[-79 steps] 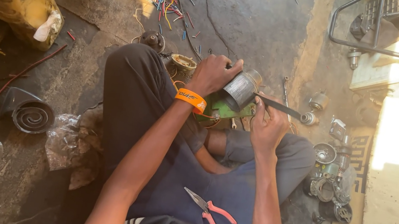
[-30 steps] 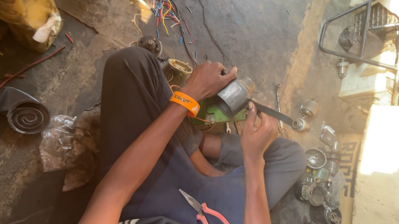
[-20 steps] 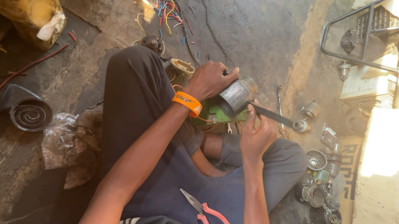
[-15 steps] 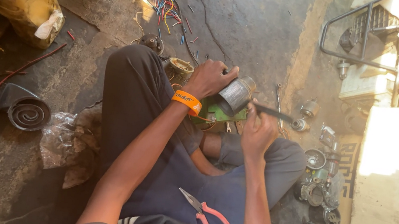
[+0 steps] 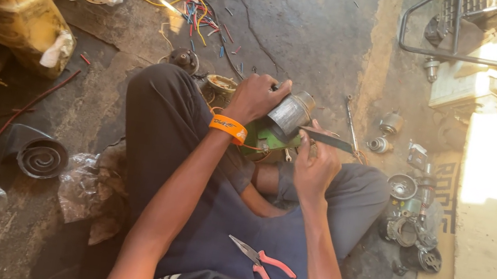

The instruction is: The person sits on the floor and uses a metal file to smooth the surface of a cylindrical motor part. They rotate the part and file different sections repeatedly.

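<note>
**Seated on the workshop floor, both hands on a small motor housing**

While the person sits cross-legged on the cracked grey concrete floor [image 5: 298,12], the work goes on just above the lap. Off to the right lies a large flat sheet of brown cardboard [image 5: 486,222], lit by sun, with a heap of small round grey metal motor parts [image 5: 412,216] at its left edge. At the upper left stands a yellowish plastic oil jug with a red cap [image 5: 15,16], and below it on the floor rests a dark coiled metal spiral [image 5: 41,157]. A scatter of short coloured wire offcuts [image 5: 193,10] lies on the floor beyond the left knee.

On the dark blue cloth over the lap lie pliers with pink-red handles [image 5: 260,265], touched by neither hand.

The left hand [image 5: 257,97], with an orange band at the wrist, has its grip closed around a dull silver cylindrical metal housing [image 5: 290,113], held tilted just above a bright green piece [image 5: 269,140] between the knees. The right hand [image 5: 315,165] sits just beside the housing, its grip clamped on a slim dark flat-bladed tool [image 5: 327,140]. One end of the tool meets the housing's lower side; the other points right.
</note>
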